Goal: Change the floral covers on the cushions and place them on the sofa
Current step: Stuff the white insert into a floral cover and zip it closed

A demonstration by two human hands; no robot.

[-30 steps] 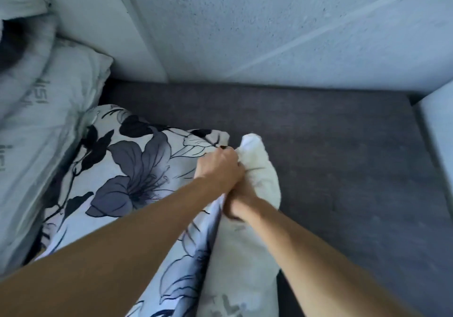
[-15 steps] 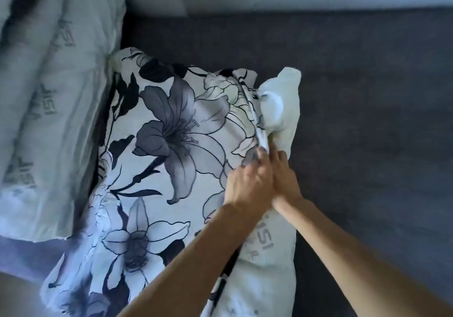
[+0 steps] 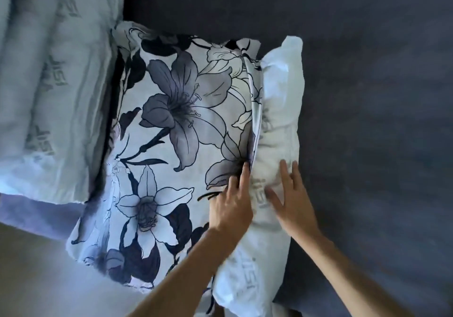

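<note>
A cushion (image 3: 274, 125) lies on the dark grey sofa seat (image 3: 367, 120), most of it inside a floral cover (image 3: 176, 125) printed with large grey lilies on white; the cover's open edge runs down the cushion's right side, and a long white strip of the cushion, marked with faint grey letters, shows beyond that edge, touching the seat.

The left hand (image 3: 230, 208) rests on the cover just beside the open edge, its fingers straight and close together, one fingertip (image 3: 245, 169) at the seam itself; it holds nothing that can be seen, though whether the thumb hooks under the edge cannot be told.

The right hand (image 3: 291, 201) lies flat on the bare white part of the cushion, fingers spread and straight, thumb out toward the left hand; the grip is wide and pinches nothing; the two hands sit near each other, apart, with the cover's edge between them.

To the left, two bare white cushions (image 3: 49, 96) with the same grey lettering lean side by side, touching the floral cover's left edge.
</note>
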